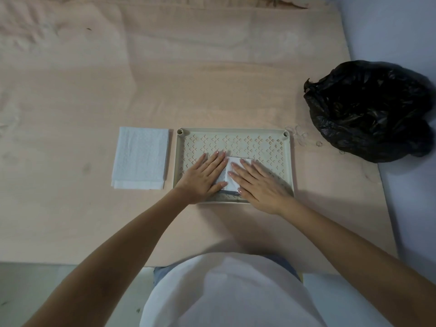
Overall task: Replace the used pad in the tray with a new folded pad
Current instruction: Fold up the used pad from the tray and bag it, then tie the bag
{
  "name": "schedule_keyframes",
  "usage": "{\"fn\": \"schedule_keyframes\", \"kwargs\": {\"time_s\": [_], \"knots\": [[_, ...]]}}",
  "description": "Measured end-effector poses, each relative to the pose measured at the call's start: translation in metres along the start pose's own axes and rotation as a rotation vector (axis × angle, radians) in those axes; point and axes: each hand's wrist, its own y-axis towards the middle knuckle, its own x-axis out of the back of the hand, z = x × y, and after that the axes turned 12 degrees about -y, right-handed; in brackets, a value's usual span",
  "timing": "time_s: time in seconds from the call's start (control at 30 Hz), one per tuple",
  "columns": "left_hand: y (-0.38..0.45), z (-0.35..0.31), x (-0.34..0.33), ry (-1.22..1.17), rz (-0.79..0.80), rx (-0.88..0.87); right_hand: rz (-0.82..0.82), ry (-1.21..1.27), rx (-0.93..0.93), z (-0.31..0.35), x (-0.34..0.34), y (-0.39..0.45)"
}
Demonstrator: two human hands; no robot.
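A beige tray [236,134] with a cut-out pattern lies on the wooden board. Inside it, near the front edge, sits a small folded white pad [228,174], mostly covered by my hands. My left hand [204,177] lies flat on the pad's left part, fingers spread. On its right part, my right hand [258,182] presses flat, fingers spread too. A larger folded white pad [141,156] rests on the board just left of the tray, apart from both hands.
A crumpled black plastic bag [370,112] sits at the right edge of the board. A few clear rubber bands [300,135] lie between the tray and the bag. The board [188,79] stretches far beyond the tray.
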Motion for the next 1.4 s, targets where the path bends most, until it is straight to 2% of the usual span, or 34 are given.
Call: {"fn": "schedule_keyframes", "kwargs": {"time_s": [0.17, 0.27, 0.37, 0.43, 0.5, 0.53, 0.6, 0.7, 0.77, 0.93, 1.3, 1.4], "knots": [[0.001, 0.000, 0.006, -0.024, 0.001, -0.025, 0.026, 0.021, 0.046, -0.006, -0.004, 0.003], [0.006, -0.008, 0.011, -0.047, -0.077, 0.007, 0.051, 0.021, 0.064, -0.010, -0.005, 0.005], [0.010, -0.017, 0.005, -0.048, -0.072, 0.044, 0.059, 0.058, 0.079, -0.011, -0.004, 0.004], [0.011, -0.017, -0.002, -0.020, -0.069, 0.059, 0.043, 0.360, 0.029, -0.011, 0.003, 0.003], [0.011, -0.015, -0.007, -0.018, -0.077, 0.072, -0.106, 0.749, -0.163, -0.008, 0.013, 0.004], [0.011, -0.014, -0.009, -0.023, -0.079, 0.075, -0.189, 0.833, -0.239, -0.005, 0.015, 0.007], [0.012, -0.013, -0.011, -0.039, -0.082, 0.066, -0.189, 0.702, -0.290, 0.004, 0.019, 0.017], [0.012, -0.010, -0.009, -0.066, -0.055, 0.037, -0.046, 0.275, -0.257, 0.019, 0.013, 0.031], [0.011, -0.008, -0.008, -0.061, -0.058, 0.019, -0.007, 0.141, -0.232, 0.021, 0.008, 0.032], [0.013, -0.007, -0.012, -0.078, -0.028, 0.028, -0.009, 0.135, -0.149, 0.013, 0.002, 0.026], [0.012, -0.007, -0.005, -0.084, 0.016, 0.019, 0.016, 0.138, -0.133, 0.010, -0.005, 0.028], [0.008, -0.006, 0.006, -0.312, -0.023, 0.084, 0.006, 0.125, -0.134, 0.010, -0.006, 0.028]]}}
